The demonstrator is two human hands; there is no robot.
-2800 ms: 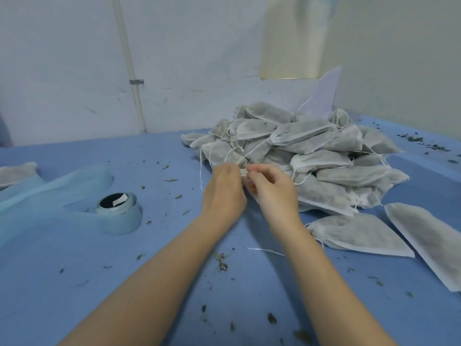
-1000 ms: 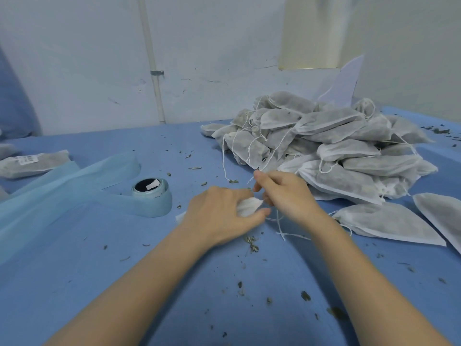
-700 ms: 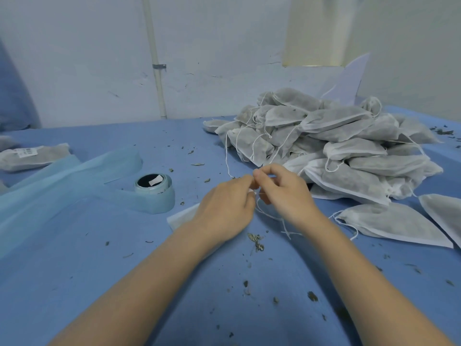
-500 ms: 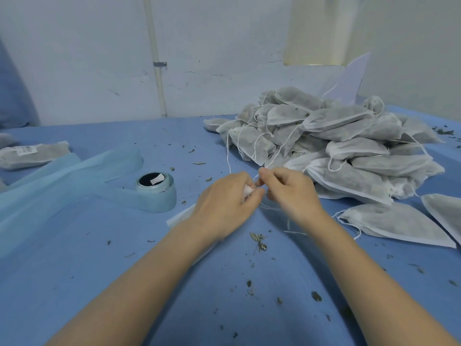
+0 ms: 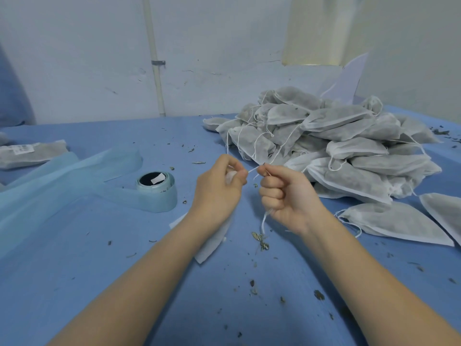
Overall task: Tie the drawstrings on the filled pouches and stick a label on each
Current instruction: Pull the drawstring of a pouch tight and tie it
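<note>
The left hand's fingers [image 5: 234, 171] pinch the gathered neck of a pouch [image 5: 214, 240], and the right hand's fingers [image 5: 270, 182] are curled round its drawstring [image 5: 252, 170], which runs taut and short between the two hands. Half a second ago the hands were touching at the fingertips; now they stand apart with the string stretched across the gap, and a loose end hangs below the right fist. The left hand [image 5: 217, 193] is seen from the back, wrist raised, the pouch's white body trailing under the forearm onto the bench [image 5: 74, 283]. The right hand [image 5: 287, 198] is a closed fist turned knuckles-left. Just beyond lies the heap of filled pouches [image 5: 336, 146], with single ones flat at the right. A roll of pale blue label backing [image 5: 157, 193] sits left of the hands, its strip trailing away left toward a labelled pouch [image 5: 32, 153]. Dry herb crumbs speckle the blue cover. A white wall with a pipe [image 5: 156, 58] stands behind.
</note>
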